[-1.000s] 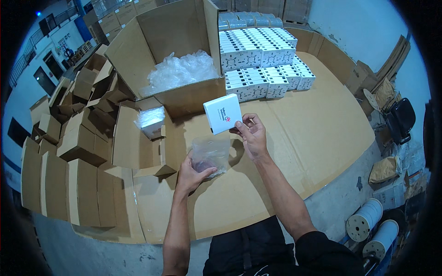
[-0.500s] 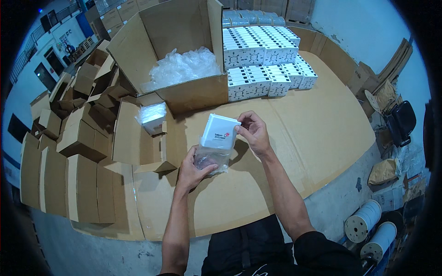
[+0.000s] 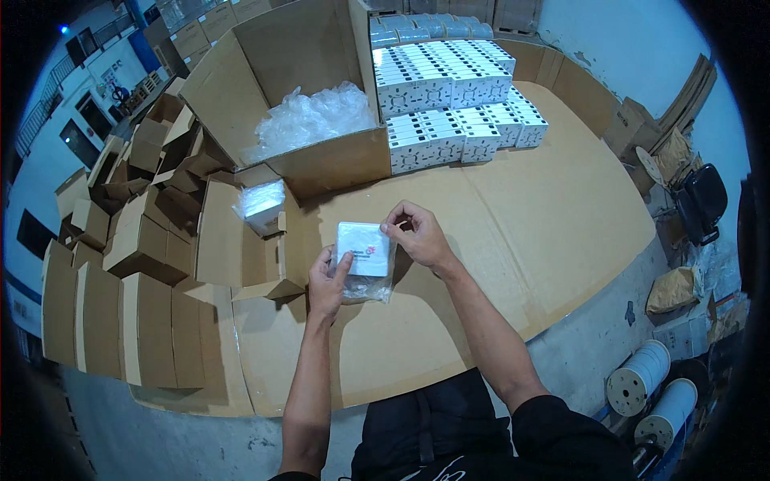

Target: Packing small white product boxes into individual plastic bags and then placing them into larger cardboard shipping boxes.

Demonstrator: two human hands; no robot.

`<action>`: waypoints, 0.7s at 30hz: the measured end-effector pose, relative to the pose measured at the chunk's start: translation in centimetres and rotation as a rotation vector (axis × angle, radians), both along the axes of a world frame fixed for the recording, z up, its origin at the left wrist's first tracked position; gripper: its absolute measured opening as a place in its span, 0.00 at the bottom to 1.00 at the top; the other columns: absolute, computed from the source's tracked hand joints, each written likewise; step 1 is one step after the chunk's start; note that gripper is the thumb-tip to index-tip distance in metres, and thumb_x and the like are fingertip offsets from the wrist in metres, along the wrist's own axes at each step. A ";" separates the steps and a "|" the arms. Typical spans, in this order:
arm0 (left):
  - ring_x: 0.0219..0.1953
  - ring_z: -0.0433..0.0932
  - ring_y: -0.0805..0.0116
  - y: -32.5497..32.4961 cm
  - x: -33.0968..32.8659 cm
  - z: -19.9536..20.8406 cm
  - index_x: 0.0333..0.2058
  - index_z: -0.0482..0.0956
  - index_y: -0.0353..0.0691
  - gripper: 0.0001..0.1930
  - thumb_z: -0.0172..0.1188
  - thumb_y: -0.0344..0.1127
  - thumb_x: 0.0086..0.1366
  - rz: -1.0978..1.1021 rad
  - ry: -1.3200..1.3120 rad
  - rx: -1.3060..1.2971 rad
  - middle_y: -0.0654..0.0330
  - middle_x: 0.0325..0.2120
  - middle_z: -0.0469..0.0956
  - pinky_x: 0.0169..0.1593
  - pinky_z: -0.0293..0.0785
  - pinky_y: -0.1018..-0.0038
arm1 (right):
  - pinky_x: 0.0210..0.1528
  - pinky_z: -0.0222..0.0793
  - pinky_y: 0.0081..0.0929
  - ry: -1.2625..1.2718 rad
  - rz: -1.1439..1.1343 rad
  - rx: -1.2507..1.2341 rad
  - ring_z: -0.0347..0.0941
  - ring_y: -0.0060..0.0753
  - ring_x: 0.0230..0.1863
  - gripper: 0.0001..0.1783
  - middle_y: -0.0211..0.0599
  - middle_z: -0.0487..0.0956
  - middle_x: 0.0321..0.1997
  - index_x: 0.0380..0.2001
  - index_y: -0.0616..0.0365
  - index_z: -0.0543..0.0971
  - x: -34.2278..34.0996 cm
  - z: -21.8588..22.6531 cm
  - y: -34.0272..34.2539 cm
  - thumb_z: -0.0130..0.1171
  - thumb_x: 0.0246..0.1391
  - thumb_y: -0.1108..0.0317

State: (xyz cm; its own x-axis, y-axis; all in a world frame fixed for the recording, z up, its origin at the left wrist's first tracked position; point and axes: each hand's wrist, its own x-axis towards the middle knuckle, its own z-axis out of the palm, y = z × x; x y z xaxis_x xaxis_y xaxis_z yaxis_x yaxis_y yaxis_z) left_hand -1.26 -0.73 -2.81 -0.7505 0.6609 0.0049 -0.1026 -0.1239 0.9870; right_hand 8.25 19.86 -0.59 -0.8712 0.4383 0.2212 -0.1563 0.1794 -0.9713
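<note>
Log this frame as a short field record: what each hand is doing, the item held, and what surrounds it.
Left hand: left hand grips the clear plastic bag from its left side
Right hand: right hand pinches the upper right corner of the small white box
Item state: box partly inside the bag, above the cardboard-covered table
Behind: stack of white boxes; large open carton with loose clear bags
Left side: small brown cartons, one open holding a bagged box
</note>
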 end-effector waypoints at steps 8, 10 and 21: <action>0.42 0.79 0.75 1.8 -0.8 -0.5 0.50 0.76 0.35 0.15 0.60 0.40 0.74 0.165 -0.016 0.062 0.61 0.39 0.82 0.47 0.75 0.75 | 0.37 0.74 0.20 -0.100 -0.021 -0.332 0.77 0.19 0.37 0.16 0.33 0.83 0.37 0.46 0.65 0.80 -0.3 0.2 -2.2 0.64 0.65 0.62; 0.42 0.79 0.75 2.1 -0.3 0.2 0.51 0.76 0.34 0.15 0.60 0.40 0.74 0.160 -0.023 0.058 0.61 0.40 0.82 0.47 0.75 0.75 | 0.37 0.74 0.19 -0.174 0.018 -0.326 0.77 0.18 0.37 0.16 0.32 0.83 0.37 0.47 0.66 0.80 -0.2 -0.1 -2.3 0.63 0.66 0.62; 0.42 0.77 0.75 2.1 0.2 1.8 0.48 0.84 0.34 0.16 0.56 0.40 0.76 0.170 0.049 -0.015 0.62 0.37 0.83 0.51 0.74 0.73 | 0.51 0.75 0.23 -0.061 -0.074 -0.448 0.78 0.21 0.46 0.16 0.38 0.85 0.46 0.48 0.68 0.83 -0.5 -0.3 -2.7 0.56 0.70 0.65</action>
